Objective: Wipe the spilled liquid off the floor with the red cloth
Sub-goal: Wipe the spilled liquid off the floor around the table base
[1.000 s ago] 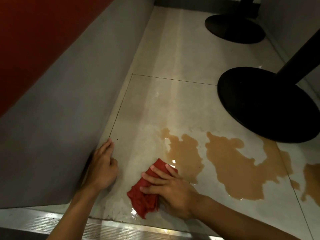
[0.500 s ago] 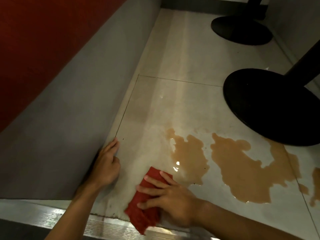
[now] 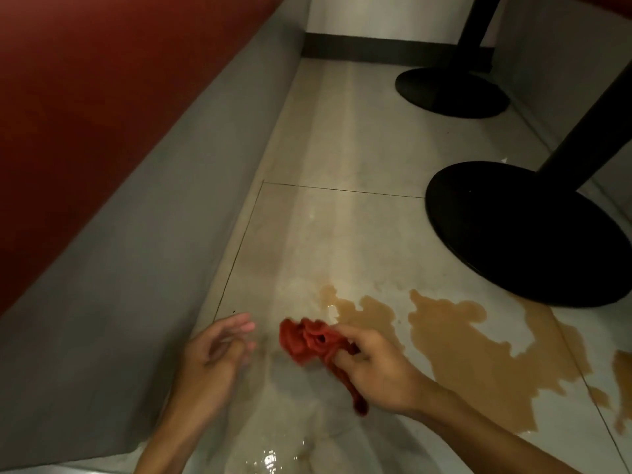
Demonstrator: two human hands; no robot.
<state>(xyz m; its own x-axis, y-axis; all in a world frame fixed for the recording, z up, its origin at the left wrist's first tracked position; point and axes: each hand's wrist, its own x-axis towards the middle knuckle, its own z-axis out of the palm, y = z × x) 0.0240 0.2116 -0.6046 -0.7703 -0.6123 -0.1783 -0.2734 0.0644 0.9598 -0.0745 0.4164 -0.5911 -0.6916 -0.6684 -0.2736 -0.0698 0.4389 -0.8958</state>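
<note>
Red cloth (image 3: 309,340), crumpled into soft ridged folds, is gripped by the right hand (image 3: 379,367) and held bunched just above the floor (image 3: 342,138), with one twisted tail hanging down below the palm. The right fingers (image 3: 345,331) are curled closed on the fabric. The left hand (image 3: 212,354) is held near the cloth but apart from it, palm turned inward and its fingers loosely spread, gripping nothing; motion blur softens their tips.

Pale, glossy tiles are divided by thin dark grout lines. A brown spilled liquid (image 3: 478,357) is spread over them in irregular lobed puddles — the nearest lobe lies just beside the cloth, and the widest patch reaches toward the edge of a flat, round black table base (image 3: 519,234). Wet, streaky sheen is seen on the tile below the hands, with bright glints near the lower edge.

A second round black base (image 3: 451,94) stands farther back, a dark post rising from each. Along the left, a smooth grey plinth (image 3: 136,251) slopes upward — above it a deep red panel (image 3: 102,80) is seen.
</note>
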